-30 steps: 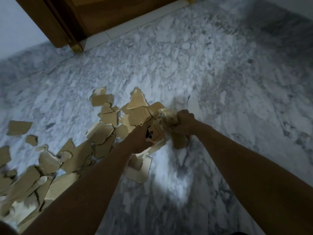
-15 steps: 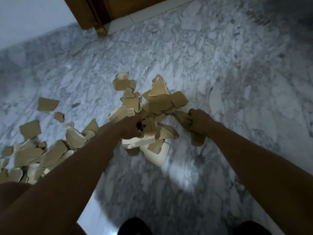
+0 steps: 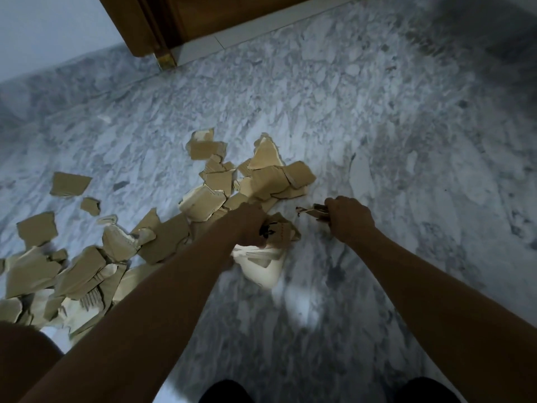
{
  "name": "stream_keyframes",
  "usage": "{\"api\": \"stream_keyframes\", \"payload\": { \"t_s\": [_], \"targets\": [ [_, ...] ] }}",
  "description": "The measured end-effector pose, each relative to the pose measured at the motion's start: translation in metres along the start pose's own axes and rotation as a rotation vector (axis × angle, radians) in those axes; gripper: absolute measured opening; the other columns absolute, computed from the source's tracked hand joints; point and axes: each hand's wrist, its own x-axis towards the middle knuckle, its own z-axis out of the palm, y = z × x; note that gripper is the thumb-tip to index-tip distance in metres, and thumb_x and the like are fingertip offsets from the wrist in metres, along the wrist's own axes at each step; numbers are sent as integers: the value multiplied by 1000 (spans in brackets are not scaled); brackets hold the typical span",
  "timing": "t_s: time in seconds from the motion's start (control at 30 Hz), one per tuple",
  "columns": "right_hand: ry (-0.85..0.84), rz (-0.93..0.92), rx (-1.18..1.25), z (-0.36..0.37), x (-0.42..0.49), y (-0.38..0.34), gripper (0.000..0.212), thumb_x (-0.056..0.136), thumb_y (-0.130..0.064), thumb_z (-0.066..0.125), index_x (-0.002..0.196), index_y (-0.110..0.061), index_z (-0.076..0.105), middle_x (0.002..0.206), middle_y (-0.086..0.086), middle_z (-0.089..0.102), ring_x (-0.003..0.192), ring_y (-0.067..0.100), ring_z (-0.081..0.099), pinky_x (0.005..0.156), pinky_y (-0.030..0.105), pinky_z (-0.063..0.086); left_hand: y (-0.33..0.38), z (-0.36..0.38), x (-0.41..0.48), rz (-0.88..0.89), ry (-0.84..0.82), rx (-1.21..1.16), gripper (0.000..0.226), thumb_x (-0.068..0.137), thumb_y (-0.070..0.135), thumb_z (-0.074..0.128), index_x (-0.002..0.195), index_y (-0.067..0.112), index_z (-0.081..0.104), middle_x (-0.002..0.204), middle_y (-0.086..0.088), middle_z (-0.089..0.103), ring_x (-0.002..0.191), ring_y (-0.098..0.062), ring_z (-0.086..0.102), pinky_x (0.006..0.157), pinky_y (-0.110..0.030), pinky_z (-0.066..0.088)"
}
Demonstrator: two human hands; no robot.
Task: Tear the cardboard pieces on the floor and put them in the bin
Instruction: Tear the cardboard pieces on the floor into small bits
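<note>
two hands (apparently apart) on cardboard

Looks like a room in a home, dimly lit. Grey-white marble floor underfoot, a varnished wooden door frame with a pale stone threshold at the top, a plain pale wall beside it, torn cardboard pieces strewn across the floor.

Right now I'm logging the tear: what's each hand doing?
Left hand: closed on the printed cardboard piece.
Right hand: closed on a small torn scrap, apart from the left.
</note>
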Motion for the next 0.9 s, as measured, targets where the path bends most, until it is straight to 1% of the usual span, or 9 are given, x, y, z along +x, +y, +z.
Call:
{"api": "stream_keyframes", "payload": {
  "t_s": [0.07, 0.13, 0.3, 0.43, 0.5, 0.6, 0.7, 0.8, 0.9],
  "targets": [
    [-32, 24, 44, -1, 0, 4, 16, 90, -18, 62, 105, -13, 63, 102, 8, 61, 93, 28, 63, 68, 34, 45, 12, 5, 12, -19, -17, 45, 45, 75, 41, 76, 115, 26, 63, 120, -5, 54, 115, -31, 48, 91, -46, 46],
    [-66, 48, 75, -2, 0, 8, 13, 91, -19, 63, 101, -11, 66, 96, 10, 64, 86, 29, 66, 66, 32, 48, 18, 11, 20, -36, -28, 85, 50, 75, 44, 77, 119, 27, 62, 124, -2, 56, 125, -30, 41, 98, -50, 37],
    [-28, 105, 188, 0, 1, 26, 25, 91, -32, 67, 95, -8, 63, 92, 13, 65, 81, 30, 66, 61, 30, 43, 17, 12, 27, 8, 4, 150, 49, 76, 47, 75, 119, 28, 59, 119, -1, 61, 123, -29, 45, 96, -47, 35],
    [-64, 218, 243, 2, 2, 40, 21, 87, -32, 69, 95, -13, 63, 91, 7, 61, 79, 28, 62, 69, 33, 49, 15, 11, 27, 53, 41, 90, 49, 76, 47, 73, 119, 30, 57, 115, 0, 57, 117, -26, 48, 93, -46, 36],
    [-91, 281, 267, 3, 2, 47, 24, 85, -34, 70, 99, -16, 63, 88, 4, 56, 80, 28, 60, 75, 37, 52, 15, 7, 27, 67, 44, -13, 47, 77, 42, 72, 119, 29, 57, 109, 1, 57, 110, -24, 54, 90, -42, 39],
    [-156, 325, 430, -1, 7, 55, 40, 81, -41, 73, 103, -11, 59, 94, 9, 57, 82, 29, 59, 70, 34, 49, 17, -5, 21, 104, 69, -265, 55, 77, 30, 74, 128, 33, 55, 101, 10, 60, 98, -15, 61, 80, -34, 46],
    [-258, 333, 654, -14, 20, 54, 49, 72, -36, 84, 102, -3, 64, 99, 14, 67, 89, 30, 66, 67, 32, 53, 6, -16, 11, 67, 125, -422, 78, 79, 34, 76, 146, 42, 36, 116, 8, 62, 103, -13, 58, 85, -30, 46],
    [-285, 289, 797, -36, 38, 36, 63, 55, -42, 92, 102, -4, 70, 96, 13, 72, 89, 27, 70, 75, 37, 60, -15, -26, 3, -60, 239, -595, 72, 79, 31, 78, 141, 29, 42, 119, 0, 64, 110, -24, 61, 88, -34, 49],
    [-267, 203, 811, -59, 59, 6, 80, 45, -49, 90, 107, -4, 68, 99, 17, 70, 92, 32, 69, 78, 42, 60, -41, -40, -12, -186, 332, -683, 72, 80, 25, 79, 140, 19, 39, 113, 0, 59, 100, -22, 58, 80, -31, 46]
  ]
}}
